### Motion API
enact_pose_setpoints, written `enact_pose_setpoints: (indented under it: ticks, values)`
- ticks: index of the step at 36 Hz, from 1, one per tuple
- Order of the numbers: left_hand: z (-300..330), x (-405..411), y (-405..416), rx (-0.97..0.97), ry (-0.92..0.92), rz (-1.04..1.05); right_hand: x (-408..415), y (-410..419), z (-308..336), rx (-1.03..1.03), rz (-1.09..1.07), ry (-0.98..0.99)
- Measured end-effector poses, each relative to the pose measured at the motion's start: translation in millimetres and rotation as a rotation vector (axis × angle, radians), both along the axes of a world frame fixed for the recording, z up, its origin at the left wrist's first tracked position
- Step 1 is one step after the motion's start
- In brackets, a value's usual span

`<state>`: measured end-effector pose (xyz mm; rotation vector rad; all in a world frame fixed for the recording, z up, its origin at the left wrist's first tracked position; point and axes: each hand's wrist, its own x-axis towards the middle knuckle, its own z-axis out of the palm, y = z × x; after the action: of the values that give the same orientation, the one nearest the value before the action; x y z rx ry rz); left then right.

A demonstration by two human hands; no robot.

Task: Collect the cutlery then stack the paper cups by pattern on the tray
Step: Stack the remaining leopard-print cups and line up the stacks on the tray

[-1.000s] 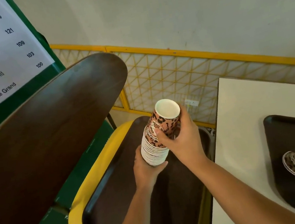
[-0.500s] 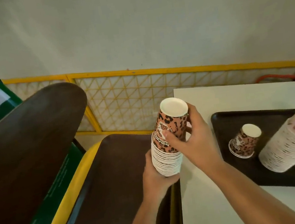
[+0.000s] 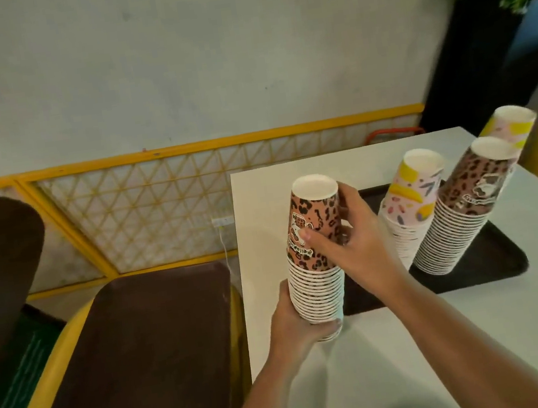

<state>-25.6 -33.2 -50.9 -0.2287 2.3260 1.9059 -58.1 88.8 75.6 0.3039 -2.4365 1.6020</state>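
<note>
Both hands were on the leopard-print cup stack (image 3: 315,259), upside down: the left hand (image 3: 300,325) cupped its lowest rims with fingers curled under, and the right hand (image 3: 349,244) wrapped the top cup, thumb across the print and fingers curled round the far side. The stack hung over the white table (image 3: 451,333), just above its near-left part, with the dark tray (image 3: 477,273) lying just beyond the right fingers. Past those fingers, on the tray, stood a pastel confetti stack (image 3: 409,204), a second leopard stack (image 3: 462,211) beside it, and another pastel stack (image 3: 512,123) behind.
</note>
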Motion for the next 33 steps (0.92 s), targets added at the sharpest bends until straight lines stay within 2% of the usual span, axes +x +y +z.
enact_pose_setpoints:
  ticks: [15, 23, 29, 33]
  values:
    - [2.4, -6.3, 31.1, -0.013, -0.014, -0.082, -12.5, 38.1, 5.9, -0.022, -0.054, -0.025]
    - [2.3, -9.2, 23.9, -0.044, -0.040, -0.053, -20.5, 35.7, 19.4, -0.124, -0.087, -0.010]
    - [-5.6, -9.8, 13.3, -0.044, -0.041, 0.009, -31.9, 40.0, 44.4, -0.396, -0.210, 0.151]
    - [-9.6, -12.8, 6.4, -0.015, -0.030, 0.071, -49.4, 43.4, 44.9, -0.380, -0.337, 0.251]
